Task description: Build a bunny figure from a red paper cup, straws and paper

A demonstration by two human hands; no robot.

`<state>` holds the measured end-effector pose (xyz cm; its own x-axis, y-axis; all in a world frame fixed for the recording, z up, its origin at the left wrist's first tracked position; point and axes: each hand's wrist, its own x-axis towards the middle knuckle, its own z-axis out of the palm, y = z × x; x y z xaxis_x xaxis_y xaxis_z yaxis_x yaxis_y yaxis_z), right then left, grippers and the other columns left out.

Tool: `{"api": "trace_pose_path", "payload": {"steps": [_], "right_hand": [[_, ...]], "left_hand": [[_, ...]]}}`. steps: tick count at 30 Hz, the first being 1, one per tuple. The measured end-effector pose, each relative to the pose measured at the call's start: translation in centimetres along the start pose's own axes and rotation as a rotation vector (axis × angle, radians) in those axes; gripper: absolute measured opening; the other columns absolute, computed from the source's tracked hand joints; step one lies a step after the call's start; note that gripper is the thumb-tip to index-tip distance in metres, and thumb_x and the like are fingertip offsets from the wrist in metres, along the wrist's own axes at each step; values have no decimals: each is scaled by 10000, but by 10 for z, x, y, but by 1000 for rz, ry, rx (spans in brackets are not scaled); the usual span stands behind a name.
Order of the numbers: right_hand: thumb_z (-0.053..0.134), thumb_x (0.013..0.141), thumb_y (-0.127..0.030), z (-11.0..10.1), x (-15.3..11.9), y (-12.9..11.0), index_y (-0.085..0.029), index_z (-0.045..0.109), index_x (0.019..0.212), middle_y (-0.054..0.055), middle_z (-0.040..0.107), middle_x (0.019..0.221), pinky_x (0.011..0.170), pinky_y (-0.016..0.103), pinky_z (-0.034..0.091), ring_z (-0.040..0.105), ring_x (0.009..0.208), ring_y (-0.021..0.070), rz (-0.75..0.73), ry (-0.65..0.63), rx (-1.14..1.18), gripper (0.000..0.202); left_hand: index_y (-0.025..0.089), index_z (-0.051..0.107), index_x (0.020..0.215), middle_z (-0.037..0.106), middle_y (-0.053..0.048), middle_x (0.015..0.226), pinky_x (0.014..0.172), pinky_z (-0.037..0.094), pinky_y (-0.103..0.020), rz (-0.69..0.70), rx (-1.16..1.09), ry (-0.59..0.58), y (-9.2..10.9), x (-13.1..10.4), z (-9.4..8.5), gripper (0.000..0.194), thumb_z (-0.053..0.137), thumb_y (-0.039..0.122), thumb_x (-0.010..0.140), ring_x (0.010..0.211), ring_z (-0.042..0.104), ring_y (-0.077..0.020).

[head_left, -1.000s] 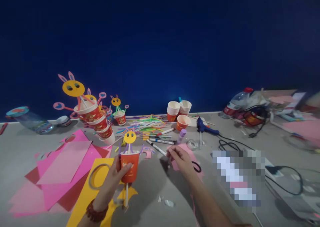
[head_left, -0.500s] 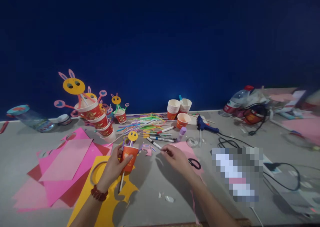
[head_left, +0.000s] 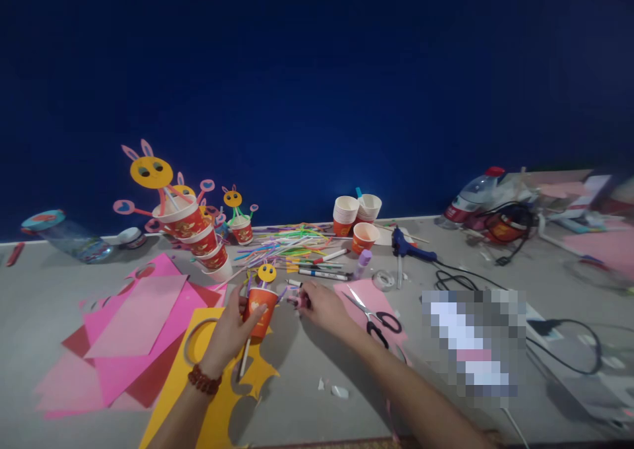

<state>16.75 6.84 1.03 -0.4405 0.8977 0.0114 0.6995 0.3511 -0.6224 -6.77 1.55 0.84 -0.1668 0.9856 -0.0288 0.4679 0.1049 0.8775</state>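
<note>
Upright in my left hand (head_left: pixel 238 323) is a red paper cup (head_left: pixel 262 309). A small yellow face (head_left: pixel 267 273) with ears rises from its top, and a white stick (head_left: pixel 244 358) hangs below its base. My right hand (head_left: pixel 317 306) is closed just right of the cup, its fingertips pinching a small pink paper scrap (head_left: pixel 295 299) near the table surface. A black-and-white marker (head_left: pixel 294 282) lies behind those fingertips, partly covered by the hand. Scissors (head_left: pixel 370 315) with black handles lie on pink paper to the right.
Stacked cups with yellow rabbit faces (head_left: pixel 151 172) stand at the left behind pink sheets (head_left: pixel 139 313) and yellow paper (head_left: pixel 198 370). Coloured straws (head_left: pixel 292 244), white cups (head_left: pixel 345 208), a purple glue stick (head_left: pixel 363 263) and a blue glue gun (head_left: pixel 409 247) with its cord lie farther back.
My right hand has moved left from the black-and-white marker to the pink scrap and pinched it. The scissors are now uncovered. My left hand still holds the cup.
</note>
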Motion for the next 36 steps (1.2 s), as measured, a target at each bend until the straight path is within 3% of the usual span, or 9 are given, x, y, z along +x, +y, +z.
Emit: {"api": "trace_pose_path", "payload": {"steps": [4,9,11,14,17,23,29,36], "right_hand": [[633,804,-169,3,-4,10,-192,634,943,18,678,859,630,244,387,607,741,164,19,-3,126,140],[785,662,-259,4,-12,19,-187,650,976,-19,635,708,606,260,441,576,627,143,133,63,791,349],[782,675,-354,2,-18,18,-184,653,942,-4,651,696,598,280,467,589,609,149,157,58,903,341],[786,695,-453,-2,-31,11,-178,643,887,26,694,703,614,305,506,628,609,162,223,65,1079,365],[842,655,-461,-5,-46,-3,-178,641,845,29,712,679,639,307,523,651,621,170,290,97,1271,395],[809,734,-418,-9,-68,-24,-189,642,887,5,721,677,638,264,496,650,616,147,258,77,1304,322],[729,815,-400,-8,-76,-18,-181,639,892,3,700,667,630,252,455,634,620,142,200,69,1157,249],[668,863,-324,-9,-81,-19,-205,614,1008,9,686,789,646,244,456,638,715,153,58,200,957,195]], "left_hand": [[180,391,1410,661,-85,991,710,537,-357,18,19,1,1,-2,-4,734,621,567,829,884,668,-269],[221,556,1245,598,-122,1253,960,480,-483,230,261,117,6,-11,-20,479,590,517,870,1183,558,-320],[230,575,1218,581,-116,1276,1038,426,-494,335,304,173,15,-20,-22,401,587,462,891,1230,520,-309],[238,608,1134,620,-93,1193,995,461,-422,408,203,83,36,-37,-11,254,544,384,937,1158,566,-261],[237,634,1052,656,-73,1117,848,514,-342,342,98,-95,56,-49,11,205,546,384,940,1003,624,-223],[207,614,939,650,-34,906,682,482,-266,181,-84,-204,68,-52,47,213,543,408,936,807,617,-177],[195,586,851,601,-8,817,697,446,-252,156,-205,-242,63,-48,54,177,533,345,930,775,570,-161],[195,551,818,561,7,772,689,431,-250,108,-344,-294,64,-48,58,137,527,291,912,735,539,-150]]}}
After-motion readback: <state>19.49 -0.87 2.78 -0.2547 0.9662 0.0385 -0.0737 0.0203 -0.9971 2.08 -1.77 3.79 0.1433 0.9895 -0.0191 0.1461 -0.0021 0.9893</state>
